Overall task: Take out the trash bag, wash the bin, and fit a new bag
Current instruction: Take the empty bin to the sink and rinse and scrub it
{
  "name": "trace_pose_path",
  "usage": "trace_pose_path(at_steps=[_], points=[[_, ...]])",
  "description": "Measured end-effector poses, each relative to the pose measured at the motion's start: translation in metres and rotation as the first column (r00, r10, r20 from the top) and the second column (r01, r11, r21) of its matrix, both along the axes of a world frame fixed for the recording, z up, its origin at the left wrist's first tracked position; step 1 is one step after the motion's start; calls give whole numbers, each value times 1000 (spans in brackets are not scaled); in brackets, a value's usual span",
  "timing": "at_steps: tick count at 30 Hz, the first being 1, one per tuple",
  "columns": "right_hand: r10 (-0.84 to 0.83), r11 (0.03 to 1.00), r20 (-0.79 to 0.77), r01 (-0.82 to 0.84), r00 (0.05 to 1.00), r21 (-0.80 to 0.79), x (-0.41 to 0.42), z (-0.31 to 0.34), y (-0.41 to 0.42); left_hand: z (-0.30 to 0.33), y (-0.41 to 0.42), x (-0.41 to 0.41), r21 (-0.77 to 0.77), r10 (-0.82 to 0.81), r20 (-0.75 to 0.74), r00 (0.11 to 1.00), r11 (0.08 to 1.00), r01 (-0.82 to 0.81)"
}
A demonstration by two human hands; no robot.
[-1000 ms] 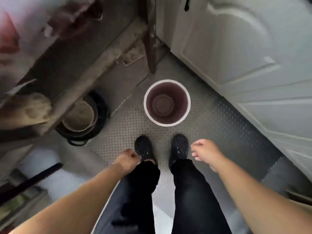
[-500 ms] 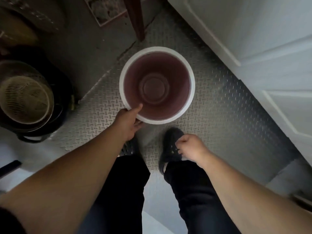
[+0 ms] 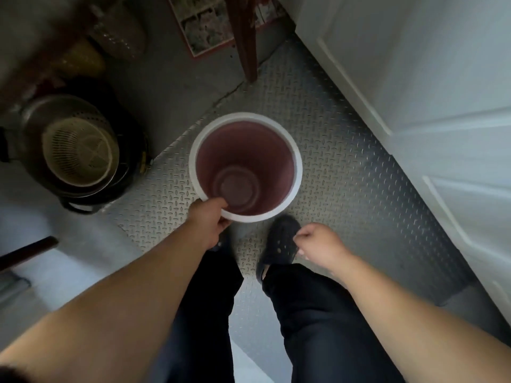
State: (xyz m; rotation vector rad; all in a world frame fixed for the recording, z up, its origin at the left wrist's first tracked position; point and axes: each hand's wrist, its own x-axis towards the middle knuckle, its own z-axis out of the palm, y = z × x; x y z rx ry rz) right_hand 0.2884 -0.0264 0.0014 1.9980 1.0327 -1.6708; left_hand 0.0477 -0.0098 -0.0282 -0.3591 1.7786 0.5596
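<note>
A round bin (image 3: 296, 161) with a white rim and a dull maroon inside stands on the metal tread-plate floor, straight ahead of my feet. No bag lines it and nothing lies inside. My left hand (image 3: 210, 221) grips its near rim, thumb inside and fingers wrapped under the outside. My right hand (image 3: 322, 244) hangs loosely curled above my right shoe, holding nothing, a short way right of the bin.
A dark pot (image 3: 33, 125) holding a cream plastic colander (image 3: 80, 153) sits on the floor to the left. A white panelled door (image 3: 428, 100) runs along the right. A dark wooden leg (image 3: 243, 37) and a patterned mat (image 3: 199, 26) lie beyond the bin.
I have bent down toward the bin. My left hand reached forward and closed on its near rim; the bin now looks slightly tilted. My right hand stayed low near my shoe.
</note>
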Motion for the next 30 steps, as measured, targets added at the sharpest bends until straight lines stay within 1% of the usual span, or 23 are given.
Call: trace_pose_path(at_steps=[3,5,9,14,17,20,22,26,28,30], points=[[207,978,-5,-207,978,0,2,50,5,56,-24,-21,-43,56,-67,996,997,-59],[359,933,2,-359,933,5,1,91,7,102,-45,-36,-63,98,-102,990,993,-104],[602,796,33,-603,798,58,-6,179,10,205,-110,-58,-87,153,-149,977,982,-167],[773,626,80,-777,630,65,-27,278,-2,322,-205,-67,-88,229,-200,953,964,-251],[843,521,94,-847,530,104,-41,324,-16,374,-263,-64,-68,313,-209,927,940,-333],[870,465,91,-868,484,173,-49,356,-35,410,-324,-61,-44,407,-209,889,904,-424],[893,413,109,-892,436,186,-52,370,-50,422,-368,-55,-42,451,-191,872,884,-466],[942,259,175,-953,285,159,-59,385,-84,434,-458,-41,-18,554,-149,819,826,-563],[947,215,207,-964,245,154,-69,395,-101,441,-500,-33,-16,602,-137,787,793,-609],[951,167,236,-973,202,159,-89,407,-122,447,-543,-24,-12,665,-139,734,740,-673]])
